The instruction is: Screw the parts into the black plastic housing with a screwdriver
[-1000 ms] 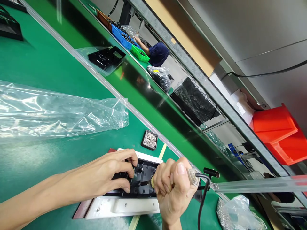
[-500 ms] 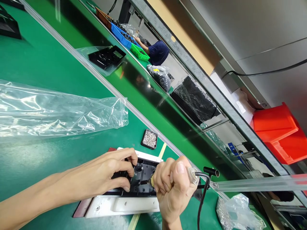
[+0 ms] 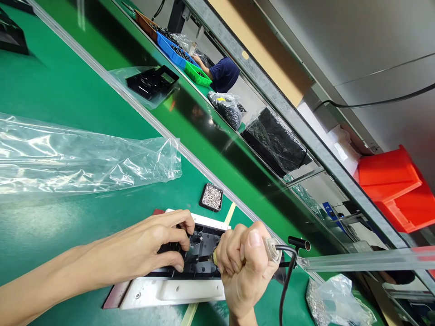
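- My right hand point(image 3: 245, 267) is closed firmly around a corded tool point(image 3: 273, 250); the thumb lies near its cable end, and the dark tip points into the black plastic part point(image 3: 208, 240).
- If the tip touches the bottom of this part, I cannot tell.
- My left hand point(image 3: 163, 244) is moderately wide, its fingers bent and apart over the left portion of the same part; how hard they press, I cannot tell.
- The black plastic part lies in the white fixture point(image 3: 190, 292), between my two hands, and its inner side is facing up.
- From the tool, a black cable point(image 3: 285, 285) bends downward, to the right of my wrist.
- Just beyond the fixture stands a small black box point(image 3: 212, 197), which is filled with tiny metal pieces.
- To the left, a long clear bag point(image 3: 91, 156) lies on the green table point(image 3: 50, 95).
- Farther away, another black part point(image 3: 152, 82) rests on clear plastic, beyond the pale rail point(image 3: 142, 117).
- At the far side, a co-worker in a dark blue sleeve point(image 3: 224, 74) reaches near the blue bin point(image 3: 173, 48) and the green bin point(image 3: 197, 74).
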`<action>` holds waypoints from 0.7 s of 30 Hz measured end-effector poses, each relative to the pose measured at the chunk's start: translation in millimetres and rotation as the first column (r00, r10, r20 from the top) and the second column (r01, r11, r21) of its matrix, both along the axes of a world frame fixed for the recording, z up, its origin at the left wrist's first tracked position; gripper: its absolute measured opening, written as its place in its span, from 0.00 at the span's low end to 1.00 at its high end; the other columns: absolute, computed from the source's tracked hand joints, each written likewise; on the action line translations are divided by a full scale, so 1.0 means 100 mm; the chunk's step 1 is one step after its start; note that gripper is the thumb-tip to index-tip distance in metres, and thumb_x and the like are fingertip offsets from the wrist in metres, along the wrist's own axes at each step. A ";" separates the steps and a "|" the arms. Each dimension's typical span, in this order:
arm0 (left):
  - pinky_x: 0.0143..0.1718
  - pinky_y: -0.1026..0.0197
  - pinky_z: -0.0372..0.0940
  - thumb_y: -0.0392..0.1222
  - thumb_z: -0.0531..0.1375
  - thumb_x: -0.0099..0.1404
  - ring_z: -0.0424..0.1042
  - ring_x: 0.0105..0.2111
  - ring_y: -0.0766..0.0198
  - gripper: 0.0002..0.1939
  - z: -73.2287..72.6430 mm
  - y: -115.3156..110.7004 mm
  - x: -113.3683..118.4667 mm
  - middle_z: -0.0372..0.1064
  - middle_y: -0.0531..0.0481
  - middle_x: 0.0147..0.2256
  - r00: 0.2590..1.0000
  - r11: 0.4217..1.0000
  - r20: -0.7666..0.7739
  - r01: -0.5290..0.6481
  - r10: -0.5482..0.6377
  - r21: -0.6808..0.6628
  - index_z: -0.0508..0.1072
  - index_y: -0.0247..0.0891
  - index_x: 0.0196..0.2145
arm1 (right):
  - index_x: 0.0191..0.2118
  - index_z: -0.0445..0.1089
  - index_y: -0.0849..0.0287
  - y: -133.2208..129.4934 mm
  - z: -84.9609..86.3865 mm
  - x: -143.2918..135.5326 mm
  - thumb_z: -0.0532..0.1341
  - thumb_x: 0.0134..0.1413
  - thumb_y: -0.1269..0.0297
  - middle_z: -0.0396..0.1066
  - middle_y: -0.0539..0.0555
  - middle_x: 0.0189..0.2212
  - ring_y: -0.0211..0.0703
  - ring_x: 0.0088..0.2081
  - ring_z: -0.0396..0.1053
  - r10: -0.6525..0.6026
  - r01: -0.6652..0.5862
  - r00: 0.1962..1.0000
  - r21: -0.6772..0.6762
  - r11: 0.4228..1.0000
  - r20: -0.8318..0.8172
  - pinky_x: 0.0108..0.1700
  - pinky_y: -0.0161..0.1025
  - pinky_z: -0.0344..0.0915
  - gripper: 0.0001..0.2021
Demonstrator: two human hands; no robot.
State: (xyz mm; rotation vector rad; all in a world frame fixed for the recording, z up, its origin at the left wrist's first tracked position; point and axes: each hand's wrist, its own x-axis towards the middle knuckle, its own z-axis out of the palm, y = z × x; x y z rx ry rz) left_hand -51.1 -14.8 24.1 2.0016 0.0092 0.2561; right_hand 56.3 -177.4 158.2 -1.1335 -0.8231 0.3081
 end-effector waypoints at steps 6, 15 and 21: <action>0.59 0.58 0.68 0.45 0.73 0.82 0.78 0.54 0.57 0.08 0.00 0.00 -0.02 0.75 0.54 0.58 1.000 1.000 -0.008 0.016 -0.016 -0.015 0.89 0.53 0.41 | 0.29 0.50 0.55 0.00 -0.01 0.00 0.68 0.85 0.49 0.45 0.40 0.18 0.30 0.17 0.41 0.003 -0.003 1.000 0.000 1.000 -0.002 0.19 0.25 0.50 0.35; 0.60 0.58 0.67 0.45 0.72 0.82 0.78 0.55 0.56 0.08 -0.01 -0.01 0.01 0.75 0.54 0.59 1.000 1.000 -0.015 0.009 -0.009 -0.008 0.90 0.54 0.42 | 0.29 0.49 0.55 0.00 0.00 -0.01 0.69 0.85 0.49 0.45 0.39 0.18 0.30 0.17 0.41 0.008 -0.008 1.000 0.008 1.000 -0.003 0.19 0.25 0.50 0.35; 0.60 0.58 0.67 0.44 0.74 0.81 0.78 0.54 0.56 0.07 -0.03 0.00 -0.01 0.76 0.54 0.58 1.000 1.000 -0.004 0.009 -0.009 -0.011 0.90 0.54 0.41 | 0.28 0.50 0.54 -0.01 -0.02 -0.01 0.67 0.85 0.53 0.46 0.40 0.19 0.30 0.17 0.42 0.006 -0.006 1.000 0.004 1.000 0.000 0.19 0.26 0.51 0.33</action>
